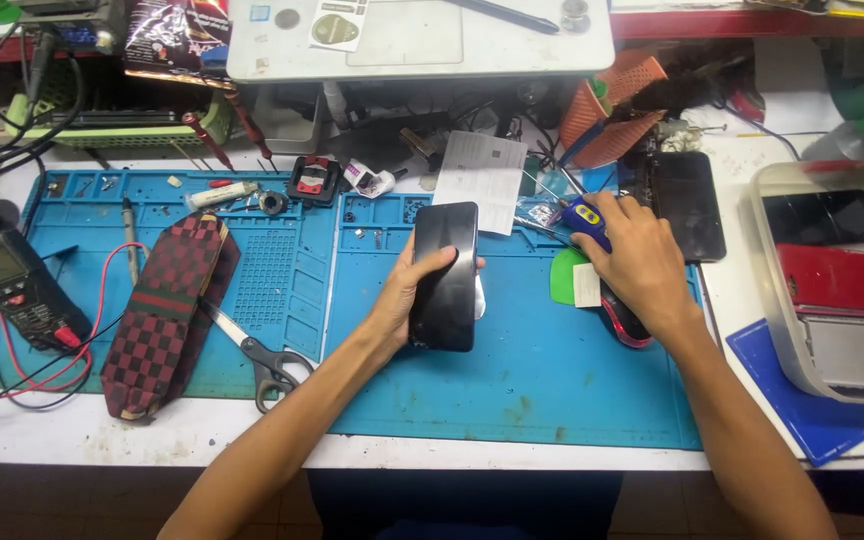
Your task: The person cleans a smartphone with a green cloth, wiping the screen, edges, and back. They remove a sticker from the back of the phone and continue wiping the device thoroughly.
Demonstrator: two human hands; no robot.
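My left hand (404, 293) grips a black smartphone (445, 275) along its left edge, holding it face up over the blue work mat (512, 380). My right hand (637, 262) rests on the mat to the right and closes on a blue and yellow tool handle (586, 220), whose metal tip points toward the phone's top. Under the right palm lie a green plastic pick (564, 277), a small white card (587, 285) and a red and black object (624, 322).
Scissors (262, 360), a checkered red and black pouch (167, 310) and a multimeter (14, 285) with leads lie left. Another dark phone (688, 205) lies behind the right hand. A clear box (832, 290) holding phones stands right, with a white paper sheet (480, 180) behind.
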